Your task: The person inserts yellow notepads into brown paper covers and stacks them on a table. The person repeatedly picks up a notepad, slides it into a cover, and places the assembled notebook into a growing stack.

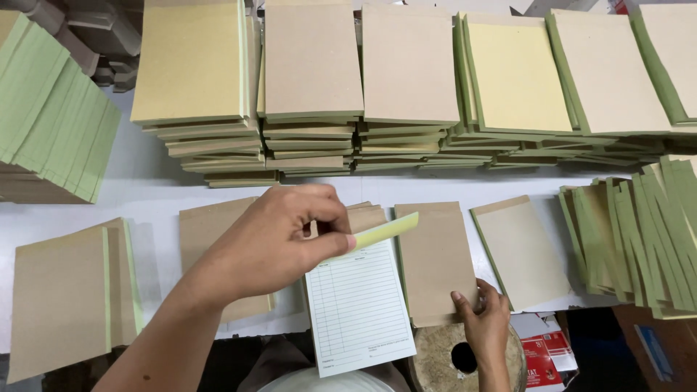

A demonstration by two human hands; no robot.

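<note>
While the head view looks down on the white table point(156, 185), the lined form pad point(357, 305) lies at its near edge and serves as the landmark. Left hand point(272, 236) hovers just above the pad's upper left corner, its grip pressed together, thumb and forefinger pinching the yellow-green sheets point(381, 232) lifted off the pad's top. Right hand point(483, 323) sits just right of the pad, its grip pinching the lower edge of a brown card-backed pad point(434, 261) that lies touching the form pad's right side. Further right lies another brown pad point(523, 250) with a green spine, then a fanned row of green-edged pads point(639, 239). Beyond the form pad, tall stacks of pads point(312, 94) line the far side. Left of it rest more brown pads point(69, 297).
</note>
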